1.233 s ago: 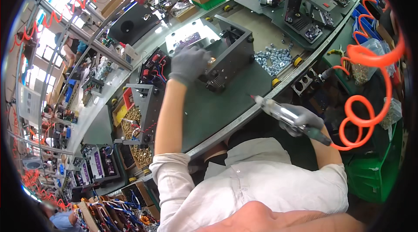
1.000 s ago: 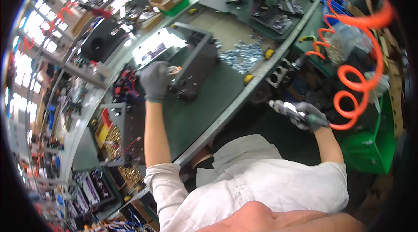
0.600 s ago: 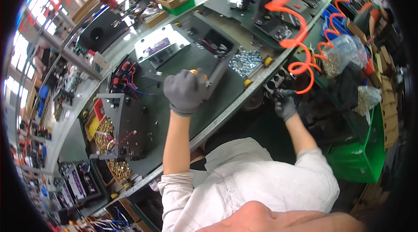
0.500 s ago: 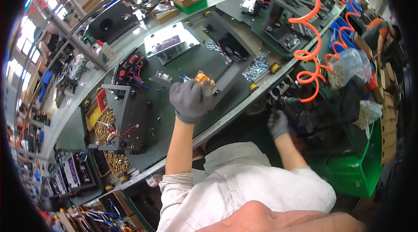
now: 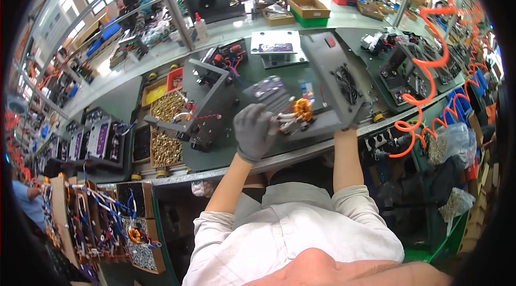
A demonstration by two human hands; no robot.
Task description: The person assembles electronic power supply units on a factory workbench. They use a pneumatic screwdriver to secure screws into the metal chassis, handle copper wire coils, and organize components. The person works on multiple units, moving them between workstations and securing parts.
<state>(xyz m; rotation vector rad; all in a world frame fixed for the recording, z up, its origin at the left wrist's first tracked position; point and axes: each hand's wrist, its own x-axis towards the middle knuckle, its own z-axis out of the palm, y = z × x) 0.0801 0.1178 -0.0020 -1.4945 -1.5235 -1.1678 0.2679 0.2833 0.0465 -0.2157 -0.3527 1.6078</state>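
Observation:
My left hand (image 5: 255, 132), in a grey glove, is closed around the white wires of a copper-wound ring coil (image 5: 302, 110). The coil stands out to the right of my fist. A long grey metal housing (image 5: 326, 66) leans at a slant over the bench, with a black cable bundle (image 5: 347, 85) inside. At its near right corner is my right hand (image 5: 355, 117), also gloved, with the fingers bent against the housing and partly hidden. A purple circuit board on a grey plate (image 5: 267, 88) lies beyond my left hand, blurred.
Left of me stand an angled grey frame (image 5: 207, 92) and boxes of brass-coloured screws (image 5: 166, 149). A silver plate unit (image 5: 276, 47) sits further back. Orange coiled air hoses (image 5: 430, 63) hang at right. Wire harnesses (image 5: 97, 221) fill cartons at lower left.
My right hand has come up from below the bench edge at right to the grey housing. My left hand still holds the coil's wires. The whole view has turned.

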